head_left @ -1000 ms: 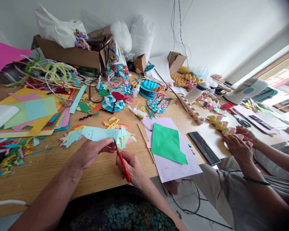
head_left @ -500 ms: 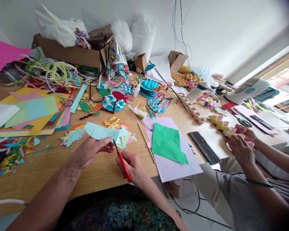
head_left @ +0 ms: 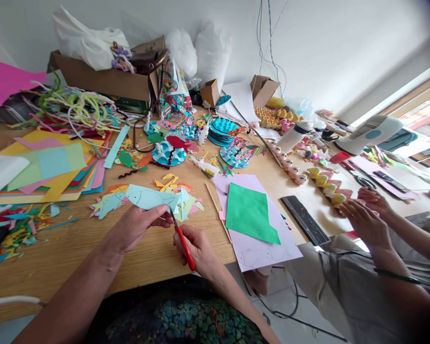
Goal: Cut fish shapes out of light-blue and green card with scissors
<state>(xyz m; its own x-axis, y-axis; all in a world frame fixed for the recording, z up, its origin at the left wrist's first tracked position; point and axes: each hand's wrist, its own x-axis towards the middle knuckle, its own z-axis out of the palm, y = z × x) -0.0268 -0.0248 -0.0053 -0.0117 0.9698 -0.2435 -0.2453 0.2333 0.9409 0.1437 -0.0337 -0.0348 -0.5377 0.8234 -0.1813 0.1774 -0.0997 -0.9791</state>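
Between the thumb and fingers of my left hand [head_left: 143,224] is a light blue paper fish [head_left: 146,197] with a drawn eye and outline. My right hand [head_left: 195,248] is wrapped round the red handles of a pair of scissors [head_left: 183,246]. Their blades meet the paper at the tail end, close to my left thumb. Behind the fish lie cut paper pieces [head_left: 189,203] in pale blue, green and pink. More cut fish shapes [head_left: 109,203] lie to the left, partly hidden by the held one.
Right of my hands, a green sheet [head_left: 249,212] lies on a lilac sheet [head_left: 251,258] that overhangs the table edge. A wooden stick [head_left: 217,210] lies alongside. Paper scraps [head_left: 25,229] and coloured sheets [head_left: 57,167] are at left. A co-worker's hands [head_left: 367,217] are at far right.
The paper fish and scissors have barely shifted, with the blades still at the tail. The co-worker's hands have moved slightly to the right.
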